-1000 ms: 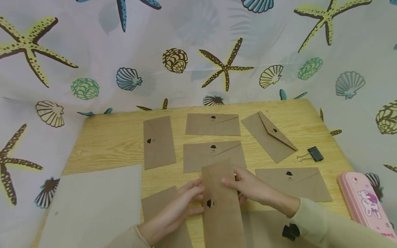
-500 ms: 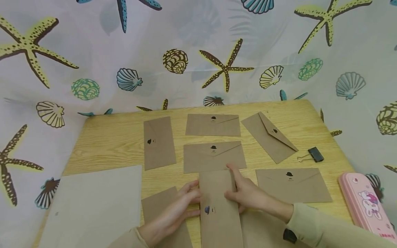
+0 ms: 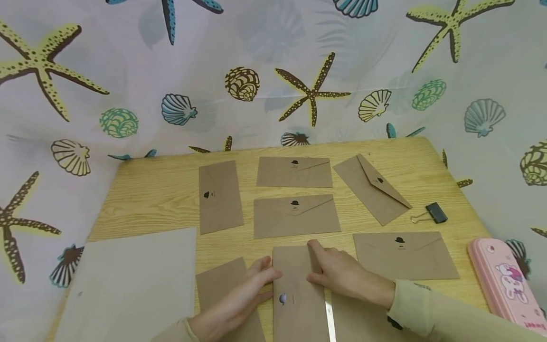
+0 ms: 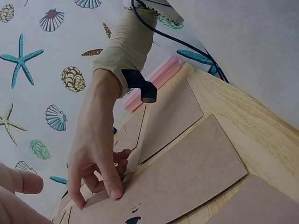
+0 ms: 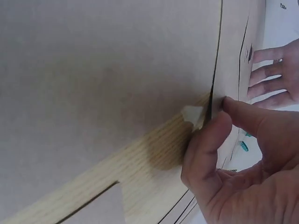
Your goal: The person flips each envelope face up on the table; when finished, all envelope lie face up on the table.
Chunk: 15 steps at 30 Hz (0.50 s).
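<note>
Held envelope: a brown kraft envelope [image 3: 297, 294] lies lengthwise on the wooden table [image 3: 154, 194], near the front edge, a small hat mark on its face (part blurred).
Left hand: the left hand [image 3: 252, 287] has straight fingers resting against the envelope's left edge.
Right hand: the right hand [image 3: 342, 275] pinches the envelope's right edge, thumb on top, fingers curled beneath (clearest from the left wrist view).
Neighbours: another envelope [image 3: 226, 297] lies just to the left, a further one [image 3: 403, 255] to the right, and one [image 3: 296, 216] just beyond.
Grey sheet: a grey sheet [image 3: 128, 285] covers the table's front left.
Right side: a black binder clip [image 3: 433, 213] and a pink case [image 3: 504, 285].
</note>
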Available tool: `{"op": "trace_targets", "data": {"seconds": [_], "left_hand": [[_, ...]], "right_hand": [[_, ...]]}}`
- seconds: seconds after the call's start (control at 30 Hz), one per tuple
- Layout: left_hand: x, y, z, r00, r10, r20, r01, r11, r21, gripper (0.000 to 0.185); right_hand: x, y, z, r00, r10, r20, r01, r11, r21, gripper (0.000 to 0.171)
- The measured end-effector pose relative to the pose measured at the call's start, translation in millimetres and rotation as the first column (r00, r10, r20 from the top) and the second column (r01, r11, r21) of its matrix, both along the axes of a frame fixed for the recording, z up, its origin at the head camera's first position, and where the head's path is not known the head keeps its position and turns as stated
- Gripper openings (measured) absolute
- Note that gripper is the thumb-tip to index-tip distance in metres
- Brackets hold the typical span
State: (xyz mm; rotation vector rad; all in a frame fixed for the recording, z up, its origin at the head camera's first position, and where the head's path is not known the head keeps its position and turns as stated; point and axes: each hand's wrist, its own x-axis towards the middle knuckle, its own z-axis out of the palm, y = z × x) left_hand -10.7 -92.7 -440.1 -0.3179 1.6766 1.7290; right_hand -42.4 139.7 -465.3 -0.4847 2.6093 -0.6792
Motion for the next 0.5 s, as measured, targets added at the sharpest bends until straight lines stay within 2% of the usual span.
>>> {"op": "trace_targets", "data": {"seconds": [0.23,0.37,0.43,0.5], "left_hand": [[2.3,4,2.1,1.000,0.007,-0.008,-0.008,0.999,-0.048,0.096],[3.4,18,8.0,0.997,0.045,-0.069,-0.053,0.992,-0.115,0.091],[5.2,26,14.4,0.994,0.023,-0.108,-0.035,0.993,-0.116,0.088],[7.6,34,22.5,0.992,-0.038,-0.122,0.027,0.996,-0.091,0.086]], "right_hand": [[2.9,1,-4.7,0.996,0.040,-0.079,-0.037,0.998,0.047,0.074],[3.2,7,0.6,0.996,0.004,-0.085,-0.001,1.000,0.027,0.078],[3.0,15,8.9,0.995,-0.025,-0.093,0.027,0.999,0.023,0.077],[3.5,27,20.2,0.993,-0.046,-0.107,0.050,0.998,0.037,0.074]]}}
